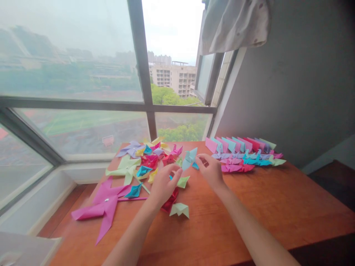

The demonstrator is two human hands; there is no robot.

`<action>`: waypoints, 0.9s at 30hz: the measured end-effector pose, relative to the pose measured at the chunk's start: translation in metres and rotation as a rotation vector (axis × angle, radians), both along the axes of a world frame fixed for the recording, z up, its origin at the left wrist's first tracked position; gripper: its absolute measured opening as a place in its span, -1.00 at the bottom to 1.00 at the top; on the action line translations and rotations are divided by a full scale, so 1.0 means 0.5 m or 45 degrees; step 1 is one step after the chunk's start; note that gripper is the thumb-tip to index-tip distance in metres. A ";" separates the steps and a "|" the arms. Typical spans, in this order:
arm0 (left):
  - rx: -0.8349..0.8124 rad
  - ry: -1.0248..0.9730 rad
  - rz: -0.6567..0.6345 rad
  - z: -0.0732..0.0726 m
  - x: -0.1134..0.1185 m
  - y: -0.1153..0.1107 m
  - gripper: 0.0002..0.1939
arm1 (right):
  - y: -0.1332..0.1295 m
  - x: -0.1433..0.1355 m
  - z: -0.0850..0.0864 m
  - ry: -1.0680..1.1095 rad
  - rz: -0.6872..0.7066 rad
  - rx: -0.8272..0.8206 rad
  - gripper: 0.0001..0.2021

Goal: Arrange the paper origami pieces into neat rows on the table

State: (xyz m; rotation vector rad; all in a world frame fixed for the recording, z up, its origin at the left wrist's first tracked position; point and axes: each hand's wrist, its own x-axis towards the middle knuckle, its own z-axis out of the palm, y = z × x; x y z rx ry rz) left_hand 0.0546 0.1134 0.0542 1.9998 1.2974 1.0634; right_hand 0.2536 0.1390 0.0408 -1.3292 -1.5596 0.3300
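Note:
A light blue origami figure (189, 158) with raised, wing-like flaps is held up above the table between my two hands. My left hand (165, 184) is closed, thumb and forefinger at the figure's lower left edge. From the other side, my right hand (210, 170) pinches near its right edge; the exact grip is too small to make out. A small darker blue paper piece (195, 166) shows just below it. Under and beside my left hand lie a red folded paper (169, 202), a pale green folded paper (179, 210) and another green piece (183, 181).
On the wooden table (266, 207), a magenta pinwheel (107, 205), a pale green pinwheel (126, 168) and a lilac pinwheel (133, 148) lie left among several colored origami pieces. Rows of folded cards (234, 145) and paper figures (256, 159) stand at the back right. Windows (105, 129) border the far side.

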 end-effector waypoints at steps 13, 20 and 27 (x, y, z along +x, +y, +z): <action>-0.151 -0.144 -0.122 -0.018 0.017 -0.005 -0.79 | -0.137 0.007 -0.010 0.392 0.105 -0.078 -0.77; -0.228 0.014 -0.337 -0.008 0.030 -0.022 -0.77 | -0.136 0.011 -0.020 0.686 0.263 -0.378 -0.66; -0.492 -0.330 -0.435 0.001 0.034 -0.030 -0.76 | -0.144 0.023 -0.035 1.271 0.408 -0.603 -0.67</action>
